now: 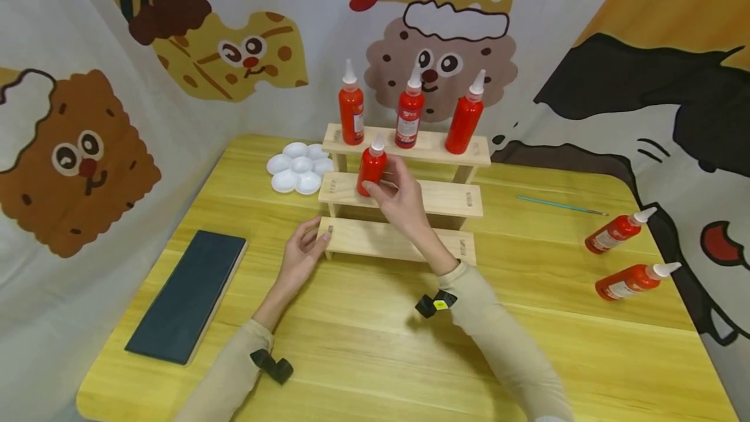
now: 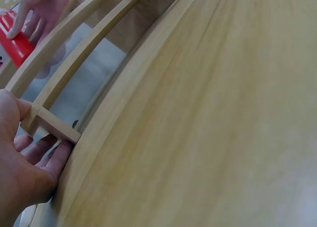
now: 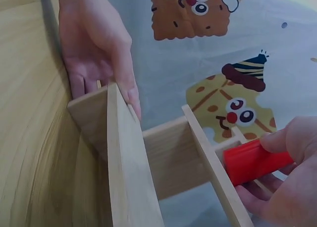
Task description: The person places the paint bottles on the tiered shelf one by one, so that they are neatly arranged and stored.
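A three-step wooden rack (image 1: 389, 239) stands on the table. My left hand (image 1: 301, 254) holds the left end of its lowest step, thumb on top and fingers around the end piece (image 2: 58, 125). In my right hand (image 1: 404, 200) is an upright red paint bottle (image 1: 372, 168) with a white nozzle, pinched between thumb and fingers over the left part of the middle step (image 1: 436, 197). The right wrist view shows the bottle's base (image 3: 233, 166) close to that step's board. Along the top step stand a left bottle (image 1: 351, 114), a middle bottle (image 1: 409, 116) and a right bottle (image 1: 465, 124), all red.
Two more red bottles, one farther back (image 1: 612, 234) and one nearer (image 1: 628, 282), lie at the right table edge. A thin blue paintbrush (image 1: 556, 204) is behind them. A white flower-shaped palette (image 1: 301, 165) sits left of the rack; a dark flat book-like slab (image 1: 189, 295) lies front left.
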`<action>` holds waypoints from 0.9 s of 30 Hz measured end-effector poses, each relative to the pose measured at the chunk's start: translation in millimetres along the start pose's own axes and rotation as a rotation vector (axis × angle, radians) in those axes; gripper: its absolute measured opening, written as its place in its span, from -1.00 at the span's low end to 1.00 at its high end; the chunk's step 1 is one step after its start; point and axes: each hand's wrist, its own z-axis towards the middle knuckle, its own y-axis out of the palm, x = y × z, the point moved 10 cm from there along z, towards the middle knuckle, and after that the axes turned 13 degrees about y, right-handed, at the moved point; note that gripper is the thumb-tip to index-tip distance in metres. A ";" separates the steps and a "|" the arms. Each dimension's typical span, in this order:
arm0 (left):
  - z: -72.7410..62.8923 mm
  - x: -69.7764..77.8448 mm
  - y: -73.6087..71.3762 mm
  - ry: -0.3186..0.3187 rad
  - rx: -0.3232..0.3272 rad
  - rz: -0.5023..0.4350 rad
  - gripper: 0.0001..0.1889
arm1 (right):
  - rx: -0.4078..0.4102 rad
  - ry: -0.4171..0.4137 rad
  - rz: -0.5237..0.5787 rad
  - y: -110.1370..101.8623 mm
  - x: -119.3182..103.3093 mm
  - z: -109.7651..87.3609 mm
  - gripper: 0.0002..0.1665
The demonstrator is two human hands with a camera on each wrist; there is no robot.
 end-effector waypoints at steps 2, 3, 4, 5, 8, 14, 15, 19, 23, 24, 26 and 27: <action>-0.1 0.6 1.1 0.000 0.003 -0.006 -0.45 | -0.012 0.004 -0.014 6.5 0.3 2.1 -0.41; -0.2 0.5 1.5 -0.003 0.005 -0.009 -0.45 | -0.016 0.005 -0.024 9.5 0.4 2.9 -0.41; -0.3 0.6 2.1 -0.004 0.006 -0.012 -0.46 | -0.020 0.005 -0.036 12.4 0.3 3.7 -0.41; -0.4 0.7 2.6 -0.005 0.006 -0.014 -0.46 | -0.025 0.004 -0.045 15.1 0.2 4.4 -0.41; -0.9 1.0 2.9 -0.010 0.009 -0.017 -0.46 | -0.043 -0.001 -0.068 23.2 -1.5 6.0 -0.40; -0.8 2.0 1.0 -0.008 0.016 -0.017 -0.46 | -0.054 -0.004 -0.106 34.8 -6.9 7.8 -0.39; -0.6 2.2 1.0 -0.006 0.014 -0.016 -0.45 | -0.051 -0.004 -0.111 35.5 -7.3 8.3 -0.39; -0.7 2.6 1.7 -0.003 0.005 -0.013 -0.44 | -0.043 -0.017 -0.127 36.5 -7.9 9.2 -0.39; -1.7 2.0 1.7 -0.008 0.005 -0.022 -0.44 | -0.047 -0.051 -0.101 33.4 -6.6 5.2 -0.38; -1.8 1.8 1.5 -0.008 0.004 -0.025 -0.44 | -0.046 -0.058 -0.094 31.3 -5.8 2.9 -0.37; -2.1 1.2 0.8 -0.011 0.007 -0.034 -0.44 | -0.041 -0.070 -0.072 25.4 -4.5 -2.8 -0.36; -2.2 1.0 0.5 -0.013 0.008 -0.040 -0.44 | -0.035 -0.075 -0.063 21.5 -3.9 -6.0 -0.35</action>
